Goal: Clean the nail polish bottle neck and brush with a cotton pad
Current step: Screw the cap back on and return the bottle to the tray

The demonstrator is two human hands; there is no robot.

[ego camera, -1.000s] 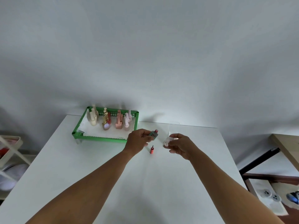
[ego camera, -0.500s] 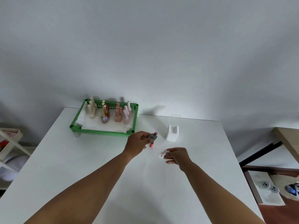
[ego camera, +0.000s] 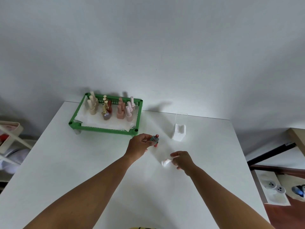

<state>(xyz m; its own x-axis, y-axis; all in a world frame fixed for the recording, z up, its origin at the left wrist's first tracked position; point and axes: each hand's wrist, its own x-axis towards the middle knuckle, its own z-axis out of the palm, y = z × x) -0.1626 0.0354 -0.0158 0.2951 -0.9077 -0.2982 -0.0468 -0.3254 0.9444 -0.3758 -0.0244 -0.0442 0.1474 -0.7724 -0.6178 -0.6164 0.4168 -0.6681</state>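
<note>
White table (ego camera: 82, 162) fills most of the view, with a plain pale wall behind it. At the back of the table sits a green tray (ego camera: 105, 130) lined with white paper. Many nail polish bottles (ego camera: 109, 109) stand upright inside it, some cream, some gold and red, some pink. To the right of the tray, well apart from it, stands a small clear holder (ego camera: 179, 129) with white pads in its bottom. Two bare arms reach out over the table. The left hand (ego camera: 138, 145) is closed around a small grey nail polish bottle (ego camera: 153, 138) and holds it tilted, with its red open neck pointing up and to the right. Just under the bottle, touching the fingers of that hand or very close to them, a small red piece (ego camera: 156, 145) shows; it is too small to tell what it is. The right hand (ego camera: 181, 160) is lower and nearer to the person, close to the table top. Its fingers pinch a crumpled white cotton pad (ego camera: 165, 162) that sticks out to the left of the hand. The pad looks as if it rests on the table, but that is hard to tell. The two hands are near each other but do not touch.
</note>
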